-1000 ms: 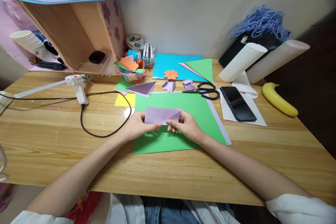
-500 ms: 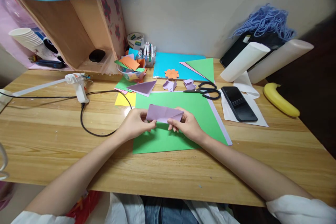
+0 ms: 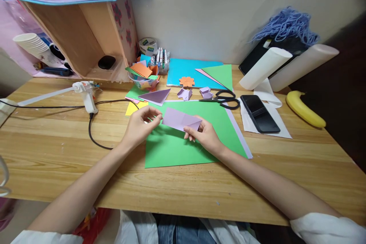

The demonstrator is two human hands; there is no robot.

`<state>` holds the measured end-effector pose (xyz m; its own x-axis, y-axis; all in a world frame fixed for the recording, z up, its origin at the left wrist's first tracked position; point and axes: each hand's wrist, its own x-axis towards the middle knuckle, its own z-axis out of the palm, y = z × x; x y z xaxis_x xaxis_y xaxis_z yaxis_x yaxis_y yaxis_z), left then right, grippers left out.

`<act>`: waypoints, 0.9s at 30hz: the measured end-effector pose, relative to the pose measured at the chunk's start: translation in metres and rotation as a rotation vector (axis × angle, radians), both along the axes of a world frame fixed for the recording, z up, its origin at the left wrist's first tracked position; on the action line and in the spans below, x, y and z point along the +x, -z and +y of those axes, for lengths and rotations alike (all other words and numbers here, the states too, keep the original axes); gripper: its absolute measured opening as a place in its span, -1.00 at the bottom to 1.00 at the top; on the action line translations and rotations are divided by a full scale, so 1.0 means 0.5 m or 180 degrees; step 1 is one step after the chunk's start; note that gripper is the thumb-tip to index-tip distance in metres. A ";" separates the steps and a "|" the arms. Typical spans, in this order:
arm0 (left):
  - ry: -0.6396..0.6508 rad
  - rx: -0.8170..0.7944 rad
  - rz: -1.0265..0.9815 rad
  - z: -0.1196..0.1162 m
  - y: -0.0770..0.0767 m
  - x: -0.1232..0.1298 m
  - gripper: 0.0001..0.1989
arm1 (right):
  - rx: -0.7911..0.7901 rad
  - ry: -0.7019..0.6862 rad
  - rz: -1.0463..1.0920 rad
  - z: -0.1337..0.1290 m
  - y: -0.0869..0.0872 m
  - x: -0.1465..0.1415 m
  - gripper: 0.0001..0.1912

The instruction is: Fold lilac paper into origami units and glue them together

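A folded piece of light purple paper is held up over a large green sheet, its left end tilted higher. My right hand pinches its right end, thumb on the front and fingers behind. At the paper's left edge is my left hand, fingers curved and thumb apart from the palm; its fingertips are close to the corner without plainly gripping it. Behind lie a folded purple triangle, two small purple folded pieces, an orange paper flower and black-handled scissors.
To the left, a white glue gun trails a black cord. A tub of paper scraps stands by a wooden box. On the right are a phone, a banana and white rolls. Blue sheets lie at the back.
My left hand has come off the front of the purple paper and shifted slightly up and left. The paper's left end has risen, while my right hand keeps its pinch.
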<state>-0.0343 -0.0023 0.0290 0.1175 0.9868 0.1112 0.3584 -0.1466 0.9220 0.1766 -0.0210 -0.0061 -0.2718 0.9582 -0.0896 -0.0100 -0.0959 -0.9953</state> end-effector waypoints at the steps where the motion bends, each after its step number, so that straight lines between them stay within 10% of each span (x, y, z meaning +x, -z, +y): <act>1: 0.0054 0.0225 0.0043 -0.004 -0.003 0.003 -0.80 | -0.0003 -0.0038 -0.0026 -0.001 0.000 0.000 -0.69; 12: 0.0461 0.1467 0.0699 -0.012 -0.005 0.005 -0.85 | 0.0016 -0.0164 -0.0035 -0.003 -0.001 -0.002 -0.72; 27: 0.0535 0.1853 0.1397 -0.012 0.001 0.004 -0.81 | 0.0066 -0.0240 -0.0126 -0.004 -0.001 -0.003 -0.70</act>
<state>-0.0323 -0.0086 0.0283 0.4155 0.7476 0.5182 0.6051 -0.6525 0.4561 0.1751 -0.0232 -0.0054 -0.3398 0.9369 -0.0822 0.0358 -0.0745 -0.9966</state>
